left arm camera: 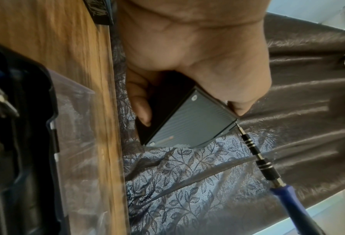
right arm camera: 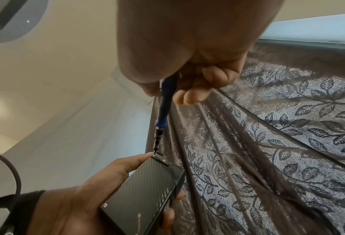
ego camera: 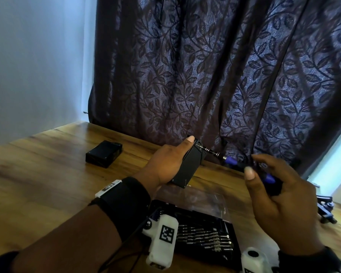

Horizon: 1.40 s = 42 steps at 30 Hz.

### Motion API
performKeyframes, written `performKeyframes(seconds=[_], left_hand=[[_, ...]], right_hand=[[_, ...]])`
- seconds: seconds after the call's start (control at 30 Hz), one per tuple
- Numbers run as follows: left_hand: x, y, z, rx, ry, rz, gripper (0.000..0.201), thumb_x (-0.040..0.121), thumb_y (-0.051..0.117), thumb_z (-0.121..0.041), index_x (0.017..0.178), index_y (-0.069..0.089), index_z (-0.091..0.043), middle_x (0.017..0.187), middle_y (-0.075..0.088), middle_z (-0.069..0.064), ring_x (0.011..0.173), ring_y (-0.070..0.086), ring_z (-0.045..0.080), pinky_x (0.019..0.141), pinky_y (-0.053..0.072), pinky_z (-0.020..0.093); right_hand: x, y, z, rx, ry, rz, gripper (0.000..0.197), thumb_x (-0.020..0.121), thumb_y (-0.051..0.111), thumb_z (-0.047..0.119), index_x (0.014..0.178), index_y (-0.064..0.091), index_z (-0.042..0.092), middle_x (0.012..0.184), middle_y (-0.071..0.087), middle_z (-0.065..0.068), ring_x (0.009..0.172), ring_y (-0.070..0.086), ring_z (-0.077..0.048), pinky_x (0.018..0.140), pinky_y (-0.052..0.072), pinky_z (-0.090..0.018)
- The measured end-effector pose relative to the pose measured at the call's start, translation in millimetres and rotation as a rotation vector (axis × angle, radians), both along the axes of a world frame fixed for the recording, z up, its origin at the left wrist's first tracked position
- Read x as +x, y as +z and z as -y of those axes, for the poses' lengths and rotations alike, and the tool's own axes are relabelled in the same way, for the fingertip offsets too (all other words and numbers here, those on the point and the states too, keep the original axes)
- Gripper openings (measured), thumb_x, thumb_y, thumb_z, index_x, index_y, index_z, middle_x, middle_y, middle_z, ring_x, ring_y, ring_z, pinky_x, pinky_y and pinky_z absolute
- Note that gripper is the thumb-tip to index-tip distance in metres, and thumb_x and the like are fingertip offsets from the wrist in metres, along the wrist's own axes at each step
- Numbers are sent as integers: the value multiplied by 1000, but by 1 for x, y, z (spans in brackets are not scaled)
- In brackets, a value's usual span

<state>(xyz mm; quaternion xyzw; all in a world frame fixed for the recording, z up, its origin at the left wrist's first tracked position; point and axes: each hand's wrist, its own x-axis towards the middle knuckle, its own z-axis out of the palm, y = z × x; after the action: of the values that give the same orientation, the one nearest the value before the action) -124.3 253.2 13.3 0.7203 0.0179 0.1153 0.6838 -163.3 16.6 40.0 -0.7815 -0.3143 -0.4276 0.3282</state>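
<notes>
My left hand (ego camera: 172, 161) grips a flat black ribbed case (ego camera: 187, 164) and holds it up above the wooden table (ego camera: 47, 166), thumb stretched along its top edge. The same black case (right arm camera: 145, 190) shows small screws at its corners, and its ribbed face (left arm camera: 189, 124) is seen from below. My right hand (ego camera: 272, 184) holds a blue-handled precision screwdriver (ego camera: 230, 160). The screwdriver's tip (right arm camera: 154, 151) meets the top corner of the case beside my left thumb. The screwdriver's ringed black shaft (left arm camera: 256, 152) runs from that corner down to the blue handle.
An open black bit set (ego camera: 205, 235) with several metal bits and a clear lid lies on the table near me. A second small black box (ego camera: 104, 153) sits at the far left. A dark leaf-patterned curtain (ego camera: 205, 75) hangs behind the table. A black stand (ego camera: 325, 209) is at the right.
</notes>
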Motion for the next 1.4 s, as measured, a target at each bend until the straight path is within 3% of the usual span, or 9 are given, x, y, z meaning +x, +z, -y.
performKeyframes(seconds=[0.07,0.17,0.27,0.47,0.67,1.0,1.2,1.3,1.4], left_hand=[[1,0,-1,-12,1,-6,106,64,52,-92,106,72,4,100,74,25,94,73,42,95,55,62],[1,1,-3,3,2,-7,101,59,50,-94,97,78,-4,93,78,16,92,75,36,97,54,60],[0,2,-4,25,16,-6,103,57,48,-95,95,78,-4,91,78,15,91,75,34,97,55,59],[0,3,-7,44,32,-10,81,89,49,-78,96,77,-2,91,78,16,89,75,33,93,56,53],[0,2,-5,50,17,-22,83,90,49,-78,96,76,0,90,77,17,88,75,33,89,57,50],[3,1,-8,86,35,2,104,73,47,-91,101,71,7,94,74,24,90,73,38,91,55,56],[1,1,-6,118,13,12,86,91,45,-77,95,72,5,90,75,19,89,73,34,90,56,49],[1,0,-7,131,20,9,93,86,45,-82,99,71,6,92,74,21,89,73,33,89,56,49],[2,1,-9,127,19,16,97,80,46,-87,99,73,5,91,75,20,87,74,32,90,56,50]], right_hand=[[-1,-2,0,-8,23,-3,18,88,66,34,103,60,26,73,65,10,50,56,-1,45,32,-4],[-1,-4,-2,-11,-26,-2,14,89,66,36,94,59,25,53,54,8,55,58,-2,46,33,-3],[1,-2,-2,-14,-54,13,20,93,56,47,88,59,27,56,53,15,65,59,4,51,34,-2],[4,-2,0,-26,-71,-15,42,101,42,56,72,54,27,47,45,5,61,56,-11,47,34,-16],[-1,0,-1,1,2,2,14,87,68,31,93,59,22,50,52,5,52,56,1,46,31,-2],[7,-3,0,-37,-73,-48,44,98,48,54,66,51,24,47,44,3,58,54,-11,47,33,-15],[0,-1,-1,3,-1,-16,9,88,67,34,90,63,27,56,59,8,57,59,-6,46,35,-7],[2,-1,0,3,-12,-30,9,89,67,35,86,63,27,53,58,9,56,60,-7,45,36,-9],[6,-3,2,-7,-28,-51,31,95,57,47,73,60,25,51,55,3,57,58,-15,47,38,-20]])
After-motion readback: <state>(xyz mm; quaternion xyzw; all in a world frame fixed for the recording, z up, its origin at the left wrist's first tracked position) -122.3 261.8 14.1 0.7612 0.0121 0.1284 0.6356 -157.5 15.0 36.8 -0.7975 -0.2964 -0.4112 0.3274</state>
